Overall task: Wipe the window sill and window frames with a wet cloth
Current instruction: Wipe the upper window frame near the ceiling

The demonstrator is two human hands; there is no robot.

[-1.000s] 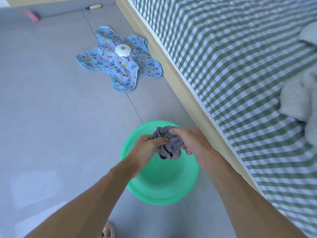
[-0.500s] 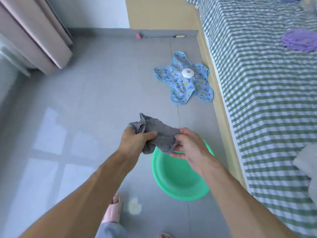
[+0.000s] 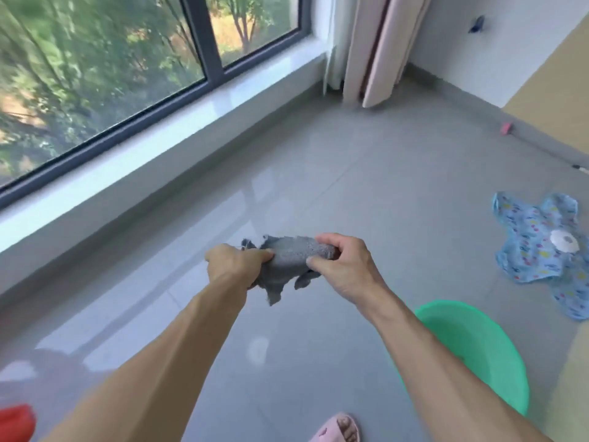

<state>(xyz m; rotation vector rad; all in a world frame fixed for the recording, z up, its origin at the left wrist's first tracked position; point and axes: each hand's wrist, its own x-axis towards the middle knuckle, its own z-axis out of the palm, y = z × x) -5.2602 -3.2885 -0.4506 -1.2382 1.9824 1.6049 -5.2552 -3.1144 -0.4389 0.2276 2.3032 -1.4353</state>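
the right arm hides part of the green basin (image 3: 497,355); the frame edge crops a red object (image 3: 14,422).

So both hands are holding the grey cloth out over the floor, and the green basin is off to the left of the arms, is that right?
Not quite. In the head view the green basin sits on the floor to the right, partly hidden behind the right forearm. The rest holds: the left hand and right hand grip the grey cloth above the floor.
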